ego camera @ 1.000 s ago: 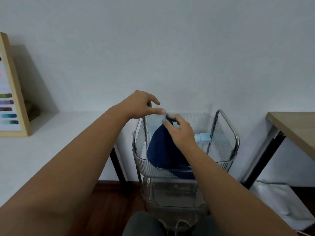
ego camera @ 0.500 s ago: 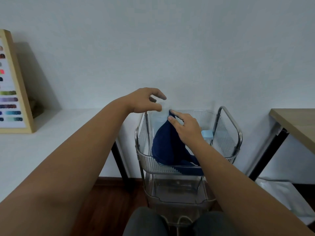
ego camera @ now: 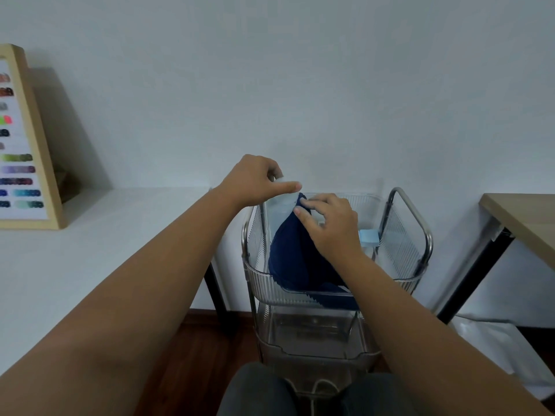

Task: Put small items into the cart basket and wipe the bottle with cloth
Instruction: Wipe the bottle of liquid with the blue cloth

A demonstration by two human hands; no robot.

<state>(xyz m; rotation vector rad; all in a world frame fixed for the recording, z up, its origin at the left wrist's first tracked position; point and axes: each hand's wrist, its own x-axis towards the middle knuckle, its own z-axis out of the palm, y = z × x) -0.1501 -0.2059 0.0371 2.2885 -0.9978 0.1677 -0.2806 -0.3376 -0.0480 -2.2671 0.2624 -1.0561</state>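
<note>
A clear bottle (ego camera: pixel 279 210) stands upright in the top basket (ego camera: pixel 399 232) of the wire cart. My left hand (ego camera: pixel 255 181) grips the bottle's top from above. My right hand (ego camera: pixel 327 225) presses a dark blue cloth (ego camera: pixel 292 259) against the bottle's side, just below my left hand. The cloth drapes down and over the basket's front rim. A small light blue item (ego camera: pixel 368 238) lies in the basket behind my right wrist. Most of the bottle is hidden by the cloth.
A white table (ego camera: pixel 90 241) runs along the left with a framed colour chart (ego camera: pixel 21 139) leaning on the wall. A wooden table (ego camera: pixel 522 217) stands at the right. The cart's lower tray (ego camera: pixel 315 334) sits below the basket. My knees (ego camera: pixel 261 391) are just before the cart.
My left hand lifted slightly and then closed back onto the bottle's top. My right hand slid the cloth a little along the bottle's upper side. The view shifted a bit.
</note>
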